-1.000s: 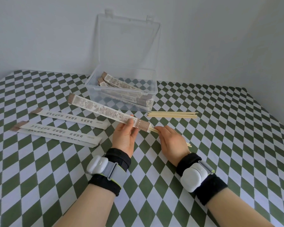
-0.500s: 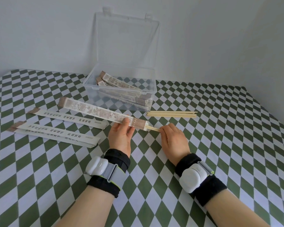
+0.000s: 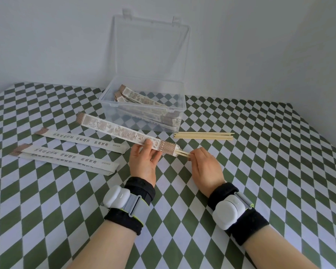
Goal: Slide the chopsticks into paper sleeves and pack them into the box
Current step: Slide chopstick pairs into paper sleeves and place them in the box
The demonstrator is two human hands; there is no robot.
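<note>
Chopsticks [image 3: 183, 153] mostly w/in sleeve [image 3: 114, 130]

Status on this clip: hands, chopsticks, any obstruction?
Left hand holds the printed sleeve. Right hand pinches the chopsticks, mostly inside it. Box open, nothing blocking.

1 head-worn wide-angle cam, pitched forward-down over checkered table [image 3: 260, 171]; left hand [image 3: 143, 164], right hand [image 3: 206, 167] close, wall [image 3: 47, 45] behind.

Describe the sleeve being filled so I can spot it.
Find the clear box. Just in front of it, the left hand holds a brown-printed sleeve. Unlike the flat sleeves lying leftward, it has chopsticks poking from its end.
</note>
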